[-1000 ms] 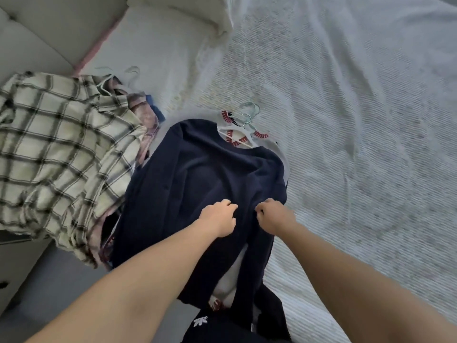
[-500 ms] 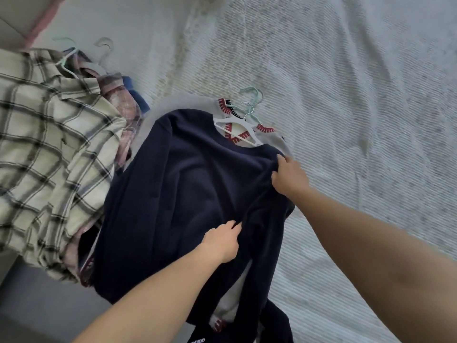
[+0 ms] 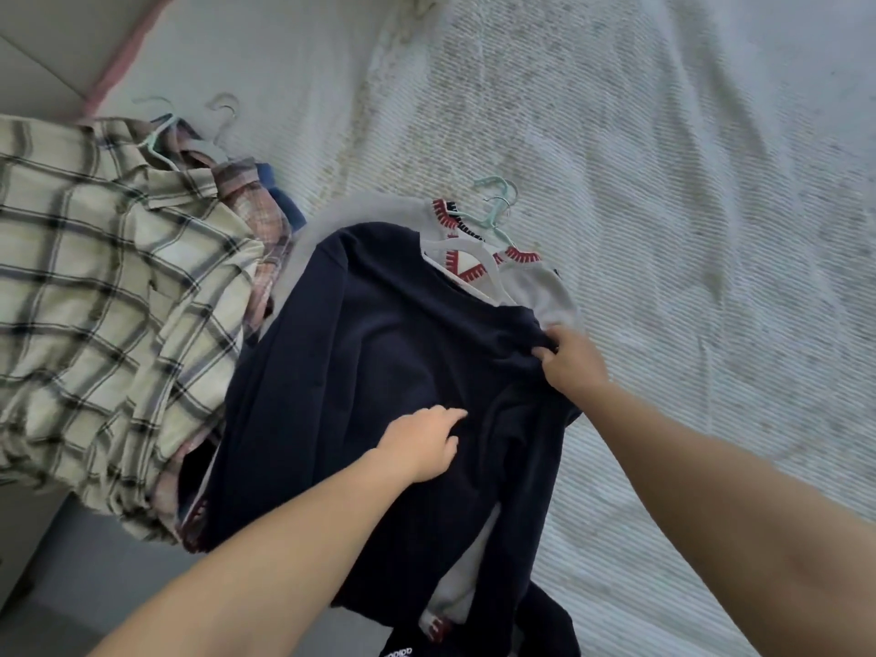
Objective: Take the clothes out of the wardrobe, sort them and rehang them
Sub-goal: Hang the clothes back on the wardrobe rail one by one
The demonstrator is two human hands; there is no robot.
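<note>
View from the head camera onto a bed covered by a pale ribbed bedspread point(image 3: 663, 192). A navy sweater point(image 3: 379, 353) lies spread at the near centre of the bed, its lower part trailing toward the near edge. The right hand point(image 3: 571, 360) grasps a bunched fold of the navy fabric at the sweater's right shoulder, fingers and thumb curled round the cloth. The left hand point(image 3: 419, 443) rests on the sweater's mid-front with its fingers bent into the fabric; whether it pinches the cloth or only presses on it cannot be told. Beneath the navy sweater lies a grey sweater point(image 3: 545, 286) with a red-and-white patterned neckline, showing at the far right of the navy collar and again near the bottom hem. A white hanger point(image 3: 467, 256) sits in the navy neckline, and pale green hangers point(image 3: 497, 201) protrude just beyond it, on the far side. To the left lies a separate pile topped by a cream plaid shirt point(image 3: 104, 301), with a pink plaid garment point(image 3: 265, 230) and a blue garment point(image 3: 284, 201) at its right edge and further hanger hooks point(image 3: 189, 125) at its far end.
</note>
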